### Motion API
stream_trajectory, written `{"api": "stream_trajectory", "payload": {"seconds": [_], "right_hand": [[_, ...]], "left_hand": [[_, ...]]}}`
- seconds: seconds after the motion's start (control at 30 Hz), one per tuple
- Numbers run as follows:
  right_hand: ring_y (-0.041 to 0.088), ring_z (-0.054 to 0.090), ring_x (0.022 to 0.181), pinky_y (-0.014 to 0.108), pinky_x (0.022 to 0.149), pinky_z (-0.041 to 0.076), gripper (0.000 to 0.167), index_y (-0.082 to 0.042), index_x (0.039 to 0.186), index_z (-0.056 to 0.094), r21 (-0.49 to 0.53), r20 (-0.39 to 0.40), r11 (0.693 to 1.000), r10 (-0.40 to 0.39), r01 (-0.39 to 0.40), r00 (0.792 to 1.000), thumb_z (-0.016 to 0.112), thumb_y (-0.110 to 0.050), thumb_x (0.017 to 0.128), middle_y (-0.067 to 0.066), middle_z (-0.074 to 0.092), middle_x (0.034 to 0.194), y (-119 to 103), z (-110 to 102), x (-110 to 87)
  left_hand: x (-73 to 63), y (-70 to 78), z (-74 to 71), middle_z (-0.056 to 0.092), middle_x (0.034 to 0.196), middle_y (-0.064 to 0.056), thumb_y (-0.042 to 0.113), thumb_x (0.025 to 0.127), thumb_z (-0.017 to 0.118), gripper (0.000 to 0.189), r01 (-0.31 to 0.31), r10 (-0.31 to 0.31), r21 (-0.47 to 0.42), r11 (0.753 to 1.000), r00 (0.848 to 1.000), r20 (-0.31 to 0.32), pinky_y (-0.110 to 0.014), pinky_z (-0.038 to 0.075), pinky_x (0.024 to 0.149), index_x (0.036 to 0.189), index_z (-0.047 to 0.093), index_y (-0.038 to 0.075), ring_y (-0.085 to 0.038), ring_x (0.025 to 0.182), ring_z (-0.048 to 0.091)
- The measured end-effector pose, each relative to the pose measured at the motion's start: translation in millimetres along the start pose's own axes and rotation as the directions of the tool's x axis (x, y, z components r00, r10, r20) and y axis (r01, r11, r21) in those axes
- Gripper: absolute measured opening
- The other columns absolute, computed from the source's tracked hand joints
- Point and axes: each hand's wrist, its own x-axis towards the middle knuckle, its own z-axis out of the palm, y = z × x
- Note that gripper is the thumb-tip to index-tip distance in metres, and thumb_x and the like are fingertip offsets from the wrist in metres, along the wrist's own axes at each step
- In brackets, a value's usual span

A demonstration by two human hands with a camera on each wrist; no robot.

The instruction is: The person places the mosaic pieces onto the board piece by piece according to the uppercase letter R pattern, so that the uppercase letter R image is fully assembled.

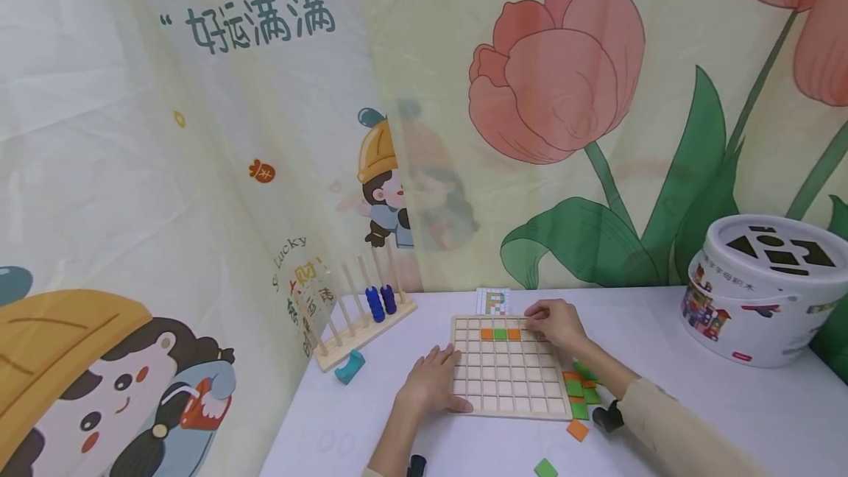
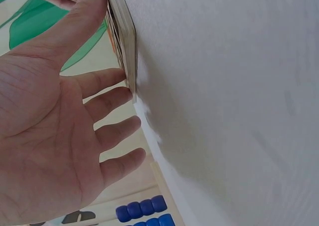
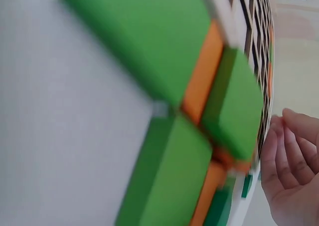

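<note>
Closest to the lens in the left wrist view is the left hand (image 2: 65, 131), palm showing, its fingers straight and spread. In the head view it rests at the left side of the wooden grid board (image 1: 510, 374), the thumb at the near left corner. The right hand (image 1: 558, 324) is at the board's far right corner, fingertips drawn together against the thumb; whether a piece is pinched between them I cannot tell.

The board lies flat on the tabletop (image 1: 642, 315), nearly square, so no long axis stands out; one side faces the person. In its second row from the far edge, an orange, a green and an orange tile (image 1: 514, 335) make a short line running left to right.

Just beside the right edge is a loose pile of green and orange tiles (image 1: 575, 388), stretching away from the person. An orange tile (image 1: 578, 430) and a green tile (image 1: 546, 467) lie askew nearer the person. Beyond the far edge is a pattern card (image 1: 493, 301).

Farther left stands a peg rack (image 1: 367, 336) with blue beads (image 1: 375, 305), its long base slanting from near left to far right. A teal arch block (image 1: 350, 366) lies before it. Far right stands a white bucket (image 1: 762, 293).
</note>
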Motion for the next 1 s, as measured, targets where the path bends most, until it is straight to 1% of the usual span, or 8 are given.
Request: {"api": "stream_trajectory", "payload": {"seconds": [0.1, 0.2, 0.27, 0.37, 0.5, 0.67, 0.8, 1.0], "right_hand": [[0.014, 0.069, 0.076, 0.029, 0.065, 0.056, 0.013, -0.005, 0.102, 0.078, -0.018, -0.034, 1.0, 0.0, -0.001, 0.999, 0.082, -0.008, 0.089, -0.001, 0.074, 0.082, 5, -9, -1.0], [0.018, 0.071, 0.078, 0.031, 0.067, 0.057, 0.015, -0.002, 0.103, 0.078, -0.044, -0.073, 0.999, -0.023, 0.02, 0.997, 0.079, -0.003, 0.089, 0.002, 0.075, 0.085, 9, -18, -1.8], [0.022, 0.072, 0.081, 0.034, 0.07, 0.059, 0.014, -0.001, 0.103, 0.077, -0.07, -0.094, 0.997, -0.039, 0.032, 0.995, 0.077, -0.001, 0.089, 0.004, 0.076, 0.087, 11, -24, -2.0], [0.028, 0.073, 0.089, 0.042, 0.077, 0.06, 0.013, -0.001, 0.102, 0.077, -0.113, -0.107, 0.993, -0.041, 0.029, 0.993, 0.075, 0.0, 0.089, 0.009, 0.077, 0.093, 15, -31, -2.2], [0.033, 0.07, 0.096, 0.048, 0.083, 0.059, 0.017, -0.001, 0.105, 0.077, -0.155, -0.08, 0.988, -0.005, -0.008, 0.997, 0.076, -0.002, 0.089, 0.013, 0.076, 0.101, 20, -37, -2.8], [0.033, 0.07, 0.098, 0.048, 0.084, 0.059, 0.026, 0.001, 0.111, 0.076, -0.194, -0.003, 0.981, 0.02, -0.02, 1.0, 0.08, -0.005, 0.085, 0.014, 0.076, 0.105, 24, -38, -4.7], [0.032, 0.071, 0.098, 0.049, 0.086, 0.06, 0.029, 0.002, 0.112, 0.075, -0.216, 0.03, 0.976, 0.0, 0.006, 1.0, 0.081, -0.002, 0.083, 0.013, 0.076, 0.103, 26, -37, -4.7], [0.029, 0.072, 0.09, 0.046, 0.078, 0.061, 0.033, 0.001, 0.108, 0.076, -0.194, 0.045, 0.98, -0.036, 0.044, 0.998, 0.086, 0.005, 0.077, 0.008, 0.076, 0.094, 25, -36, -3.4]], "left_hand": [[-0.3, 1.3, -0.7, 0.044, 0.163, -0.009, 0.053, 0.073, 0.092, 0.101, 0.006, -0.006, 0.003, 1.0, 1.0, 0.005, -0.055, 0.033, 0.123, 0.155, 0.05, 0.012, -0.035, 0.153, 0.036], [-1.0, 2.6, -1.6, 0.045, 0.162, -0.01, 0.053, 0.071, 0.092, 0.101, 0.007, -0.007, 0.006, 1.0, 1.0, -0.003, -0.056, 0.034, 0.122, 0.154, 0.052, 0.012, -0.035, 0.152, 0.037], [-1.2, 2.9, -2.2, 0.045, 0.162, -0.01, 0.053, 0.071, 0.092, 0.101, 0.007, -0.007, 0.007, 1.0, 1.0, -0.004, -0.056, 0.034, 0.122, 0.154, 0.051, 0.011, -0.035, 0.152, 0.037], [-1.5, 3.3, -2.4, 0.045, 0.163, -0.01, 0.053, 0.072, 0.092, 0.101, 0.006, -0.006, 0.008, 1.0, 1.0, -0.004, -0.056, 0.033, 0.123, 0.154, 0.051, 0.011, -0.035, 0.152, 0.037], [-1.6, 4.1, -2.2, 0.045, 0.162, -0.01, 0.053, 0.072, 0.092, 0.1, 0.006, -0.006, 0.009, 1.0, 1.0, -0.003, -0.056, 0.034, 0.122, 0.154, 0.051, 0.011, -0.035, 0.152, 0.037], [-2.0, 3.9, -1.7, 0.045, 0.162, -0.011, 0.052, 0.072, 0.092, 0.1, 0.003, -0.003, 0.01, 1.0, 1.0, -0.002, -0.056, 0.034, 0.122, 0.154, 0.051, 0.011, -0.035, 0.151, 0.038], [-1.9, 3.7, -0.9, 0.045, 0.162, -0.01, 0.053, 0.072, 0.092, 0.101, 0.003, -0.003, 0.018, 1.0, 1.0, -0.004, -0.055, 0.034, 0.122, 0.154, 0.051, 0.011, -0.035, 0.152, 0.038], [0.3, 1.8, 1.9, 0.046, 0.162, -0.01, 0.053, 0.07, 0.092, 0.101, -0.009, 0.01, 0.034, 0.999, 1.0, -0.02, -0.056, 0.036, 0.121, 0.152, 0.052, 0.011, -0.036, 0.151, 0.039]]}}
